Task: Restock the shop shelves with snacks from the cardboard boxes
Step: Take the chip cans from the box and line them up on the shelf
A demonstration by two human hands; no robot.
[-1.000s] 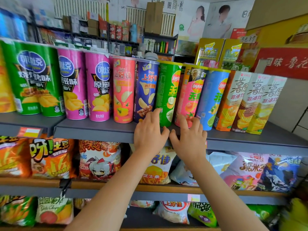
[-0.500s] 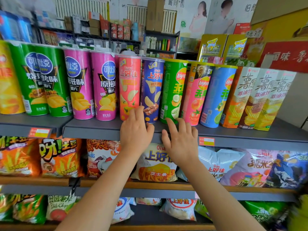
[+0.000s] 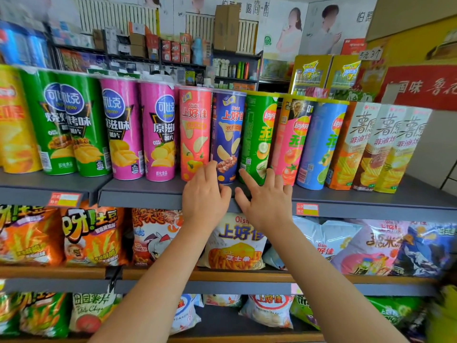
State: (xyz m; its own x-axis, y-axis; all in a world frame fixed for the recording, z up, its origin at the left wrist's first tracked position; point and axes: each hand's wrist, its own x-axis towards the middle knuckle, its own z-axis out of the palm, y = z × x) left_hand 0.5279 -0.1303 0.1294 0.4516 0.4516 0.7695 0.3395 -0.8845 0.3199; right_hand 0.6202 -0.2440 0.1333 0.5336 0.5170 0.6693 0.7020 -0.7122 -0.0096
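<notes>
Reaching with both hands, left hand [image 3: 206, 194] and right hand [image 3: 265, 199] spread, empty, toward the upright purple-blue chip canister [image 3: 228, 137].

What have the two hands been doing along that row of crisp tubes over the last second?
Both hands slid leftward along the top shelf: the left hand from the blue tube to between it and the red tube, the right hand from the pink Lay's tube to the green one. Neither took hold of anything. The tubes kept their order.

Light: bright, even; soft shadow under shelf lips
Glare: mild sheen on canisters [image 3: 158, 129]
Blur: motion smear at left and lower-right edges
Distortion: wide-angle bowing of shelves [image 3: 138, 194]
</notes>
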